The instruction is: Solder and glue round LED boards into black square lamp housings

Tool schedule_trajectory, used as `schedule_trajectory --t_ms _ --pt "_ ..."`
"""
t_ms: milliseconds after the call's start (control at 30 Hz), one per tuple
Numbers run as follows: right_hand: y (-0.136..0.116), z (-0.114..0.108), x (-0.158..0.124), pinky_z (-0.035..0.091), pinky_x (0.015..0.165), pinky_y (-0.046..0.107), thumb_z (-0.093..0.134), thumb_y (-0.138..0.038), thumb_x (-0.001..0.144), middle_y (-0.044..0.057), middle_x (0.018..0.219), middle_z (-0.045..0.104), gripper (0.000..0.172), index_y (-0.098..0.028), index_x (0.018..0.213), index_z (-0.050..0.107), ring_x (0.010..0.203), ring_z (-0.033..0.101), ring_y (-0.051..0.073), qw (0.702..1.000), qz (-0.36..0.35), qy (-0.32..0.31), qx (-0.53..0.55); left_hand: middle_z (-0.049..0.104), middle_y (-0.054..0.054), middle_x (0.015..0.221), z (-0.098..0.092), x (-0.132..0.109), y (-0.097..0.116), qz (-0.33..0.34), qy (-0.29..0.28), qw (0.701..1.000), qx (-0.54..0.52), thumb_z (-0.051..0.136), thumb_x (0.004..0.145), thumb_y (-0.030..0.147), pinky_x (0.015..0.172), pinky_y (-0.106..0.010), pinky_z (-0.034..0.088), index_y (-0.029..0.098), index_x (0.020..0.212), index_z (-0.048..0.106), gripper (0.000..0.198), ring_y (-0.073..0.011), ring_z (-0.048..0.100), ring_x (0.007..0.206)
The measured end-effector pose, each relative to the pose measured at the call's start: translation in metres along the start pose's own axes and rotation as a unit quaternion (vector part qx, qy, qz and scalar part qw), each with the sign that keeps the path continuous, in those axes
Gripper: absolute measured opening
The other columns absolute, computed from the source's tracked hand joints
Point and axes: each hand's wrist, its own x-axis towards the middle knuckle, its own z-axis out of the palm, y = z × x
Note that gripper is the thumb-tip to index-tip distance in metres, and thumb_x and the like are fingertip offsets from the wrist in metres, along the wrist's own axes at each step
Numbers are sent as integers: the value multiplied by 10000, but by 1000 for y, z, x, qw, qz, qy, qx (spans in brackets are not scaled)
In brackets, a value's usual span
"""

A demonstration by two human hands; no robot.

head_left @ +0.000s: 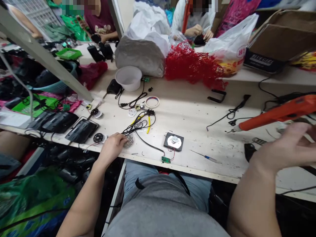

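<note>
My left hand rests at the table's front edge with its fingers curled, the fingertips on a small round metal mesh disc. A tangle of black wire and yellow-handled pliers lie just beyond it. My right hand is raised at the right, smeared by motion, right under an orange glue gun whose tip points left. I cannot tell whether that hand holds the gun. Between the hands lie a black square module with a white disc and a small green circuit board.
A blue-handled screwdriver, a tape roll, a white bowl and black cases lie on the table. A red mesh heap, a grey bag and a cardboard box stand behind. Two people work at the far side.
</note>
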Motion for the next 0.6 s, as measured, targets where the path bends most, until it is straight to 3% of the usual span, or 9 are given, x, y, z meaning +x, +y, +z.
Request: schedule_trajectory --t_ms 133,267,467,600 --pt "15 -3 24 479 659 273 577 -444 937 34 743 626 279 -169 924 618 748 620 172 997 25 77 -9 722 -61 800 2 -1 0 -25 1 1000 3 520 845 414 720 -322 467 230 762 613 222 -258 671 784" --pt "34 -3 40 474 685 281 751 -382 788 23 759 605 290 -173 883 574 716 570 147 979 95 181 1 724 -52 767 3 -2 3 -24 4 1000 -7 542 814 437 713 -312 476 236 739 597 221 -253 679 766" --pt "25 15 23 501 886 362 845 -409 645 107 995 685 459 -170 962 613 876 640 200 967 98 211 101 715 -43 735 3 -2 3 -55 6 997 -58 576 797 464 702 -302 484 235 719 587 242 -239 669 733" --pt "13 18 6 490 951 483 873 -447 577 144 1057 718 515 -161 958 679 981 679 295 965 93 214 118 723 -56 760 3 -4 4 -60 15 995 -81 576 820 376 723 -316 500 218 762 611 172 -241 677 751"
